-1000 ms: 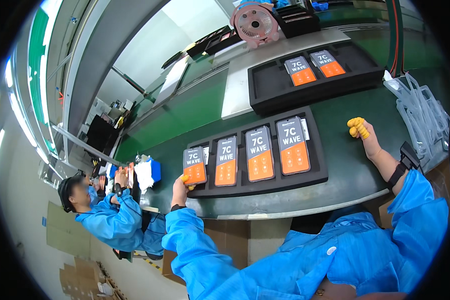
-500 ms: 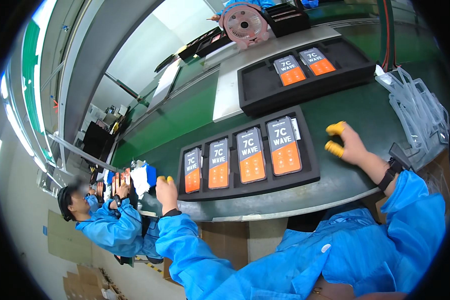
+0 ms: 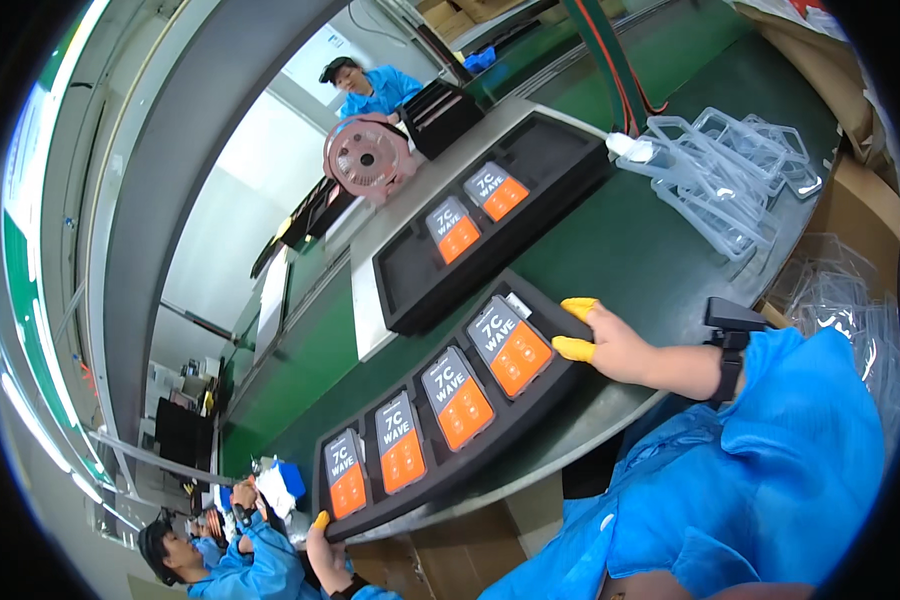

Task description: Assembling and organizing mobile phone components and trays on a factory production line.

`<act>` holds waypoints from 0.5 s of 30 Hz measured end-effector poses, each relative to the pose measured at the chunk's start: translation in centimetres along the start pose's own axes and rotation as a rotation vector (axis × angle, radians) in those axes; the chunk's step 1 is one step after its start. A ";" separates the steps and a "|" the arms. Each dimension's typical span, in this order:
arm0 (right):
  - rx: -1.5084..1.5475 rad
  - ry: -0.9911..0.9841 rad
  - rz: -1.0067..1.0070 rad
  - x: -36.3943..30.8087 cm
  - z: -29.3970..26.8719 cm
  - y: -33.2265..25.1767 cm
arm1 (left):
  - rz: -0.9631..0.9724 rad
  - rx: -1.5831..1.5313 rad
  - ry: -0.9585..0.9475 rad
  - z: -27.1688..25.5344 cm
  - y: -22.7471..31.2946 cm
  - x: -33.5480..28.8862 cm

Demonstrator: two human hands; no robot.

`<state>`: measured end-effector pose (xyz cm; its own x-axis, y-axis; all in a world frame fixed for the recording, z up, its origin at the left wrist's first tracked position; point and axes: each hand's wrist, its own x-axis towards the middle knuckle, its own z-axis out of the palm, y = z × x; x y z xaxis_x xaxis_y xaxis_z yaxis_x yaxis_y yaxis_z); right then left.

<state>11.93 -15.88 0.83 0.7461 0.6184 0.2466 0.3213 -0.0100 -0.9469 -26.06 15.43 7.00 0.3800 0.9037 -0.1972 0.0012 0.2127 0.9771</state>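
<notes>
A black foam tray (image 3: 440,462) lies on the green table in front of me, holding several phones in a row, each with a grey-and-orange printed face. The rightmost phone (image 3: 510,346) is closest to my right hand (image 3: 615,345), whose yellow-covered thumb and finger grip the tray's right end. At the tray's near left corner, my left hand (image 3: 327,555) has a yellow-covered fingertip against the edge; its other fingers are largely hidden. Beyond is a second black tray (image 3: 410,310) with two similar phones (image 3: 453,230) in its middle and bare slots around them.
Clear plastic cases (image 3: 720,180) are heaped at the table's right end, above a box with more clear plastic (image 3: 830,300). A pink fan (image 3: 368,158) stands at the back. One co-worker (image 3: 375,90) is behind it, another (image 3: 240,560) at lower left.
My right hand has come in from the right onto the tray's end, and my left hand has reached its left corner. The whole view has tilted, so the trays now slant.
</notes>
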 end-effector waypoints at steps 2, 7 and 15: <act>0.024 0.086 -0.145 0.4 -2.4 -0.5 | 0.115 0.045 -0.017 3.9 1.2 -0.9; 0.241 0.270 -0.136 9.1 -7.3 -2.9 | 0.219 -0.079 -0.049 12.8 2.5 4.8; -0.062 0.866 -0.169 23.2 -12.5 7.6 | 0.527 0.199 0.118 30.6 -3.1 18.1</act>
<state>38.99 -11.37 1.93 0.8576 -0.1966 0.4753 0.4791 -0.0306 -0.8772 9.11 19.80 2.78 0.2705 0.9067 0.3237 0.0185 -0.3411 0.9398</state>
